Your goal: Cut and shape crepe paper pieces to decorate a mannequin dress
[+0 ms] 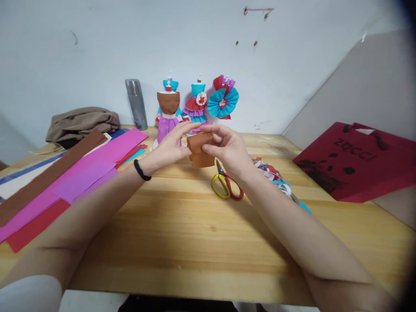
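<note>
Both forearms (104,206) reach forward above the wooden table (182,247), a black band (142,170) on the left wrist; the left hand (173,141) stretches its fingers toward the right hand's fingertips, its thumb at the left edge of a brown paper piece (203,156), though I cannot tell whether it grips; the right hand (225,149) pinches that piece between thumb and fingers, above the table's middle; scissors (227,186) with yellow and red handles lie just beneath the right hand, which crowds their blades; the right forearm lies close to paper scraps (271,173); coloured sheets (94,169) overlap at left, a brown cloth (82,121) behind them; miniature dressed forms (168,103) stand near the wall (182,34), partly screened by the hands; a red bag (351,169) leans at right, contents hidden; a grey bottle (136,106) stands capped, its contents unseen.
</note>
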A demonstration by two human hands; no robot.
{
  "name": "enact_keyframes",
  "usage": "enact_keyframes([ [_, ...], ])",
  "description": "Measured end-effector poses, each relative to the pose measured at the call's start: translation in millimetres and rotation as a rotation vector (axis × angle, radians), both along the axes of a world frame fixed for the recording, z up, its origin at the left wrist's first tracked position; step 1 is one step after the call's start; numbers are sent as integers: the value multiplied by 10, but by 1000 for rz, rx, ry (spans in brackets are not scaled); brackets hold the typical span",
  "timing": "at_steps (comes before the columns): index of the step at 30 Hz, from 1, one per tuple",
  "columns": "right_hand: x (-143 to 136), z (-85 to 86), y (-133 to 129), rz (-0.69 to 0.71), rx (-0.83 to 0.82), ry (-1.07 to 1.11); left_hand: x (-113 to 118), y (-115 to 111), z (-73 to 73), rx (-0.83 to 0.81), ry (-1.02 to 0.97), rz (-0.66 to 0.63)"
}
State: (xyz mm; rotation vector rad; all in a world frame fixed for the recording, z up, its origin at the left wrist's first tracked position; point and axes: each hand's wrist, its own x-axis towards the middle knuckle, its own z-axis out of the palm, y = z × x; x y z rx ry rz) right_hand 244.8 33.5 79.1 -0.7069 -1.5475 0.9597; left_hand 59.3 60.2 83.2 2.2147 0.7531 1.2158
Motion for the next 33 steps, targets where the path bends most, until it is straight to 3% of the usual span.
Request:
enact_keyframes([
  [2, -11, 26, -45, 15, -10, -6, 6, -19, 8, 9, 1, -35],
  [8, -11, 121, -164, 41, -91, -11, 46, -211, 117, -256, -137, -18],
  [12, -20, 112, -160, -24, -71, 18, 64, -252, 135, -358, -190, -63],
  [19, 2, 127, -145, -106, -85, 5, 37, -246, 176, -354, -128, -85],
  [25, -3, 128, -146, -168, -57, 25, 44, -321, 264, -374, -223, 21],
  [31, -14, 149, -160, -248, -12, 32, 59, -380, 301, -496, -337, -117],
  [33, -22, 155, -170, -262, 5, 42, 79, -417, 309, -530, -348, -84],
])
